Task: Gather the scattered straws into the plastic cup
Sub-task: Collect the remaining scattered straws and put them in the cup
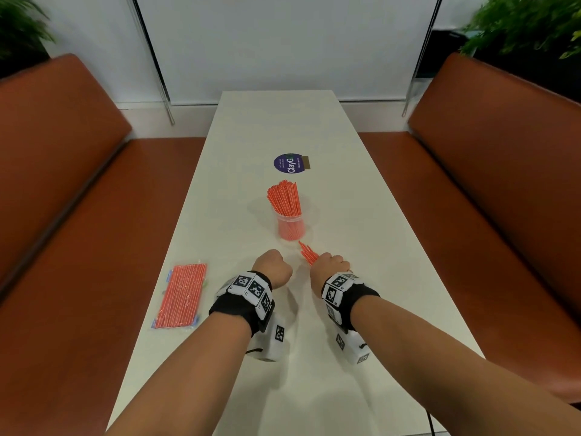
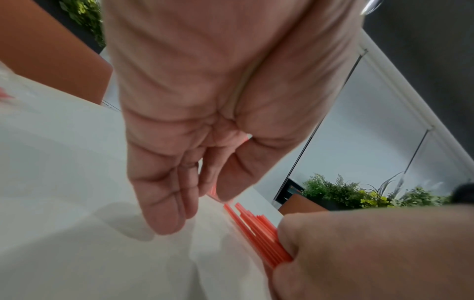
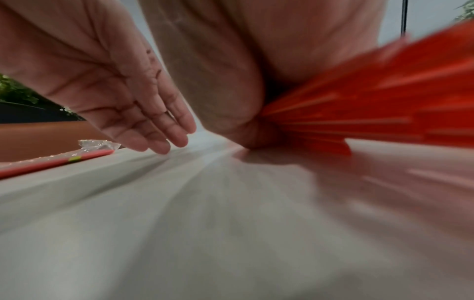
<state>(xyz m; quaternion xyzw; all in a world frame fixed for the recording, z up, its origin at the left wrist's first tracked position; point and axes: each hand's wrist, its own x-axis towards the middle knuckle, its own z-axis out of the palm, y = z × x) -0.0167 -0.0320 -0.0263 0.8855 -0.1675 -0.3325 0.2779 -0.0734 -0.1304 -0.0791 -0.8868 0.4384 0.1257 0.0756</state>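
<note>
A clear plastic cup (image 1: 290, 226) stands mid-table, packed with upright orange straws (image 1: 284, 196). Just in front of it my right hand (image 1: 330, 266) grips a bundle of orange straws (image 1: 308, 253) low over the white table, their ends pointing toward the cup. In the right wrist view this bundle (image 3: 372, 101) fans out from the fist, blurred. My left hand (image 1: 272, 267) is beside it on the left; in the left wrist view its fingers (image 2: 166, 203) point straight down at the table and hold nothing. The right hand (image 2: 359, 253) and the held straws (image 2: 259, 237) show there too.
A sealed plastic packet of orange straws (image 1: 182, 295) lies near the table's left edge. A round purple sticker (image 1: 289, 164) sits beyond the cup. Brown benches (image 1: 78, 199) flank the narrow white table (image 1: 361, 199) on both sides, with plants in the far corners.
</note>
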